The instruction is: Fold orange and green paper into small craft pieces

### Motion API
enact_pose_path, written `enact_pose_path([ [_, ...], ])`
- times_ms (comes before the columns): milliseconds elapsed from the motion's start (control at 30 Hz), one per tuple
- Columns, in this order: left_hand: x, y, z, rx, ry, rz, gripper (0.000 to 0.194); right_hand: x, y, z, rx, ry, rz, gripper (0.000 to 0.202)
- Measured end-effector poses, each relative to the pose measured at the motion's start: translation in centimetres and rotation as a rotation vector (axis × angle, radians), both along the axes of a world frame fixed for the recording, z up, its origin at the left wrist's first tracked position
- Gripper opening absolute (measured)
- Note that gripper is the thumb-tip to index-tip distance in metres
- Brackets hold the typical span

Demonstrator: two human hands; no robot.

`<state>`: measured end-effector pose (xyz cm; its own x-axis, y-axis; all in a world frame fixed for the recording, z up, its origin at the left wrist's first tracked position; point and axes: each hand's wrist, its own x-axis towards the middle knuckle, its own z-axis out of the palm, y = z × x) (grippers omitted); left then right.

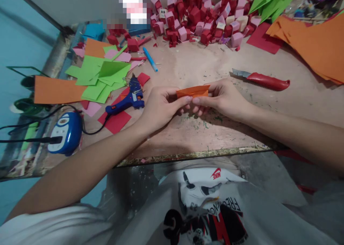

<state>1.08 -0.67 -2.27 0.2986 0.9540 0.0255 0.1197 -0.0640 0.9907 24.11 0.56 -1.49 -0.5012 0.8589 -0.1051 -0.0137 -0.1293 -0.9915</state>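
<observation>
A folded piece of orange paper (194, 91) is held above the wooden table, near its front middle. My left hand (163, 107) grips its left end, with the thumb pressed on the near edge. On the right end, my right hand (224, 98) pinches the paper between thumb and fingers. Both thumb tips almost meet at the paper's lower middle. To the left of my left hand lies a blue glue gun (129, 99) on red paper. A red-handled knife (268, 81) rests to the right, beyond my right hand.
Many small red and pink paper boxes (196, 19) are heaped at the back. Green sheets (91, 71) lie left, orange sheets (311, 47) right. A blue pen (150, 59) lies behind the hands. A blue-white device with cables (66, 133) stands front left.
</observation>
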Motion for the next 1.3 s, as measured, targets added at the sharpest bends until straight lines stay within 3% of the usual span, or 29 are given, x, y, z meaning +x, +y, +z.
enact_pose_path([
  [267, 0.0, 0.2, 0.4, -0.108, -0.008, -0.002, 0.031, 0.2, 0.7, -0.5, -0.022, 0.020, 0.061, 0.037],
  [433, 0.1, 0.1, 0.3, -0.101, -0.019, 0.012, 0.029, 0.5, 0.8, -0.7, -0.024, -0.007, 0.103, 0.032],
  [633, -0.1, 0.2, 0.3, -0.023, 0.043, -0.048, 0.032, 0.6, 0.4, -0.8, -0.022, 0.006, 0.022, 0.034],
  [733, -0.3, 0.3, 0.3, 0.023, 0.092, -0.045, 0.034, 0.7, 0.5, -0.5, -0.015, -0.001, 0.045, 0.031],
  [1000, -0.2, -0.2, 0.6, -0.039, 0.053, -0.103, 0.036, 1.1, 0.3, -0.3, 0.060, -0.037, 0.123, 0.028],
  [1300, -0.1, -0.3, 0.6, -0.023, 0.045, -0.110, 0.039, 1.0, 0.3, 0.1, 0.009, -0.069, 0.155, 0.028],
])
